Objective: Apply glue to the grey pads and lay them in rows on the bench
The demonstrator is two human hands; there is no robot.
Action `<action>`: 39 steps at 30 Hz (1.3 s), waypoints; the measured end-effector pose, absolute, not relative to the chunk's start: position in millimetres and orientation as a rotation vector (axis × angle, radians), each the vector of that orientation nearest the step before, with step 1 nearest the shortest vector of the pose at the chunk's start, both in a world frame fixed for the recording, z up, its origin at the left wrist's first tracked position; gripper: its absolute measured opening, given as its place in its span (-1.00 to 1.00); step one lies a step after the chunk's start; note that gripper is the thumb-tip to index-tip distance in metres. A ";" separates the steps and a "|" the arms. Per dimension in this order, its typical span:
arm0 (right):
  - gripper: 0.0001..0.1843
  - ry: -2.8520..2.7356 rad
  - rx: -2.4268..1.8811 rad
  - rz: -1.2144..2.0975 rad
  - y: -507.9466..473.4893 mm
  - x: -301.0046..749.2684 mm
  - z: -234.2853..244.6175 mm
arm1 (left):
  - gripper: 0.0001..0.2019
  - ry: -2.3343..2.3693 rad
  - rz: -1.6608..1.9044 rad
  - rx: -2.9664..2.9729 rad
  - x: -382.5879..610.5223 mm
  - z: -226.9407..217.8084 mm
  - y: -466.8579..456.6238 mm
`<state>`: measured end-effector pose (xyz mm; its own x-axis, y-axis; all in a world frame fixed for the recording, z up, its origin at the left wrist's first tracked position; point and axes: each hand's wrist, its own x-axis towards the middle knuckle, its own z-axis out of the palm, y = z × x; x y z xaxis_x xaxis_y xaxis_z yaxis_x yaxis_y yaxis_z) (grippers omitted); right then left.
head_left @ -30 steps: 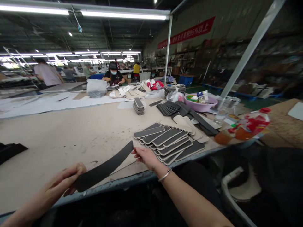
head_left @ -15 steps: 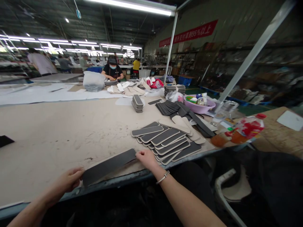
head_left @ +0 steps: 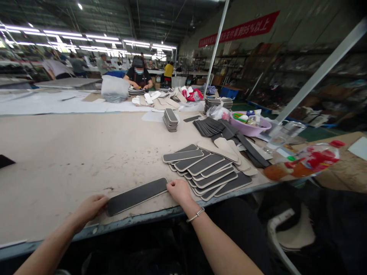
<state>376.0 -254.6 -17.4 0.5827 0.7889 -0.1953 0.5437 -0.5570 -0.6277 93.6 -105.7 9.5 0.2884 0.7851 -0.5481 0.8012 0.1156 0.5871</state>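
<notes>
A long dark grey strip lies flat on the beige work table near its front edge, on top of a pale piece. My left hand rests at the strip's left end with its fingers curled on it. My right hand presses on the strip's right end, fingers bent down. Just right of that hand lies a fanned pile of several similar dark strips with pale edges.
Beyond the pile are beige strips, black strips, a small stack, a pink basin and a lying bottle. A person in black works at the table's far end. A chair stands at my right.
The strip was held bowed above the table by both hands; now it lies flat on the table with both hands pressing its ends. The view has shifted slightly.
</notes>
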 end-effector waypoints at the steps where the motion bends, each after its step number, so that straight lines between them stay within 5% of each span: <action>1: -0.77 -1.062 -2.312 0.636 -254.3 375.9 -17.3 | -0.63 1.477 -0.016 1.638 94.0 9.5 -105.4; 8: -0.76 -1.117 -2.338 0.602 -257.9 373.9 -19.9 | -0.48 1.383 0.049 1.791 93.9 16.2 -112.1; 17: -0.73 -1.219 -2.345 0.615 -263.0 378.0 -25.8 | -0.67 1.550 0.036 1.888 90.0 -0.5 -110.1; 39: -0.73 -1.282 -2.399 0.565 -262.3 375.7 -25.8 | -0.69 1.595 -0.131 2.321 104.1 10.6 -124.3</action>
<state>375.7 -262.3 -25.8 0.5080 0.8433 -0.1753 0.6987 -0.5224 -0.4887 104.1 -124.3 10.6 0.3723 0.8928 -0.2537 0.9222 -0.3250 0.2095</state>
